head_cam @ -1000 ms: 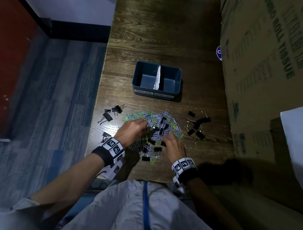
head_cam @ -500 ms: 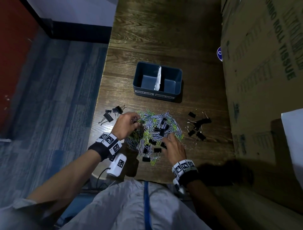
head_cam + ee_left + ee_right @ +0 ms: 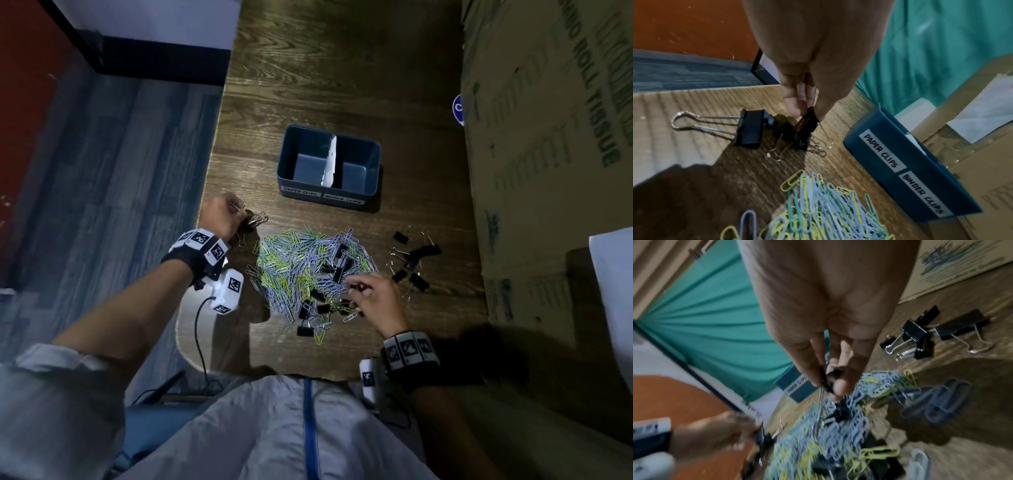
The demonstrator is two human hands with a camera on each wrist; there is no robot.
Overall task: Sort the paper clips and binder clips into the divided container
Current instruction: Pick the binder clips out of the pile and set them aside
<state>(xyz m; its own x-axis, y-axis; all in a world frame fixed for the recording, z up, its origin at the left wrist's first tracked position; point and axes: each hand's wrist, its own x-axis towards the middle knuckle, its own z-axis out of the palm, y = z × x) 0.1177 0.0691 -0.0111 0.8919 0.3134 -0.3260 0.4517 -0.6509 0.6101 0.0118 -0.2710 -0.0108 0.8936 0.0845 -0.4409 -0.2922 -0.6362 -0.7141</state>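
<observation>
A blue divided container (image 3: 329, 197) labelled PAPER CLIPS and BINDER CLIPS (image 3: 900, 175) stands on the wooden table with both halves bare. In front of it lies a pile of coloured paper clips (image 3: 301, 270) mixed with black binder clips (image 3: 340, 262). My left hand (image 3: 222, 216) is at the left table edge and pinches a small black binder clip (image 3: 807, 121) over a small group of binder clips (image 3: 750, 128). Over the pile's near right side, my right hand (image 3: 373, 294) pinches a small black binder clip (image 3: 828, 382) by its body, wire handles hanging down.
Another group of black binder clips (image 3: 412, 260) lies to the right of the pile. A tall cardboard box (image 3: 548, 137) walls off the table's right side. The table's left edge drops to a blue-grey floor (image 3: 120, 171). A white sheet (image 3: 613, 291) shows at the far right.
My left hand has moved from the pile out to the left binder clip group, carrying a binder clip. My right hand has lifted slightly at the pile's near side with a clip pinched.
</observation>
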